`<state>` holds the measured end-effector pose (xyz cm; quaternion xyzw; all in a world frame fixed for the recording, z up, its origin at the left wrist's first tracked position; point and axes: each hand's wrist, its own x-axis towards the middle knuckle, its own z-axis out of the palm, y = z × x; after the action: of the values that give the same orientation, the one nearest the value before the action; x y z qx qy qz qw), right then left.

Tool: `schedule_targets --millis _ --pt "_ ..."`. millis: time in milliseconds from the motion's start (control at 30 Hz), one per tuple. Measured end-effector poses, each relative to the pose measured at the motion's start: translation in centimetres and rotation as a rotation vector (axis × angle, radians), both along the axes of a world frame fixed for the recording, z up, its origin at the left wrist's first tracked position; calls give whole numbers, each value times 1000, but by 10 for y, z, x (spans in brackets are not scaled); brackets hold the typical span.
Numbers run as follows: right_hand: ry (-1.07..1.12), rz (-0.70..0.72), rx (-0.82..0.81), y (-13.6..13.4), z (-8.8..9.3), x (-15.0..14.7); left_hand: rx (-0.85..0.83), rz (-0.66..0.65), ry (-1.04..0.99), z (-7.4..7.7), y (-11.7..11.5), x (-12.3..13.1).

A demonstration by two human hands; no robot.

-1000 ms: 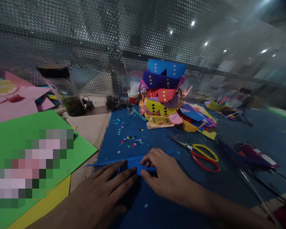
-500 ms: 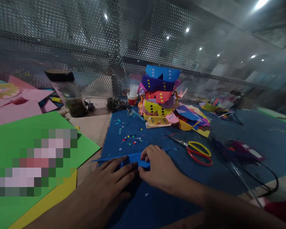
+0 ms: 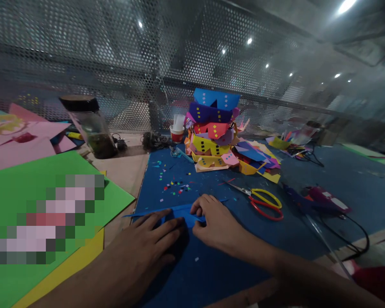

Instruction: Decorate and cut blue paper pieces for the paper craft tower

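Observation:
A narrow folded piece of blue paper [image 3: 182, 210] lies on the dark blue work mat in front of me. My left hand [image 3: 150, 239] rests flat on its left part, fingers stretched out and slightly apart. On the right part, my right hand [image 3: 216, 220] has its fingers curled, with thumb and forefinger closed on the paper's edge. The fingers partly hide the paper. To the right of my right hand lie scissors [image 3: 259, 200] with one yellow and one red handle, blades slightly apart.
Behind are stacked paper pieces with dot patterns [image 3: 213, 113], paper scraps [image 3: 255, 154] and a red-and-white cup [image 3: 177, 133]. Green paper [image 3: 115, 199] and a black-lidded jar [image 3: 98, 139] stand left. A glue gun [image 3: 324, 201] with a cord lies right. Tiny confetti bits [image 3: 176, 186] dot the mat.
My right hand has slid a little to the right along the blue paper, widening the gap to my left fingers. My left hand stays in place.

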<state>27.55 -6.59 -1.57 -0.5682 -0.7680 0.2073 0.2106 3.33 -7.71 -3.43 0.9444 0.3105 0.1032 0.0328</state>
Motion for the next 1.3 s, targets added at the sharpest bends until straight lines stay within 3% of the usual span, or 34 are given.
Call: schedule_targets --millis 533,667,733,900,1300 --pt "168 83 -87 1 3 24 -31 44 -39 -1 0 0" --pt "186 55 -14 4 8 16 -70 41 -74 5 1 1" --pt "176 70 -12 6 12 10 -117 49 -67 9 3 -1" --pt "69 113 -210 13 15 -2 -218 84 -129 18 13 -9" --pt "-139 36 -123 9 16 -18 -386 89 -180 18 26 -14"
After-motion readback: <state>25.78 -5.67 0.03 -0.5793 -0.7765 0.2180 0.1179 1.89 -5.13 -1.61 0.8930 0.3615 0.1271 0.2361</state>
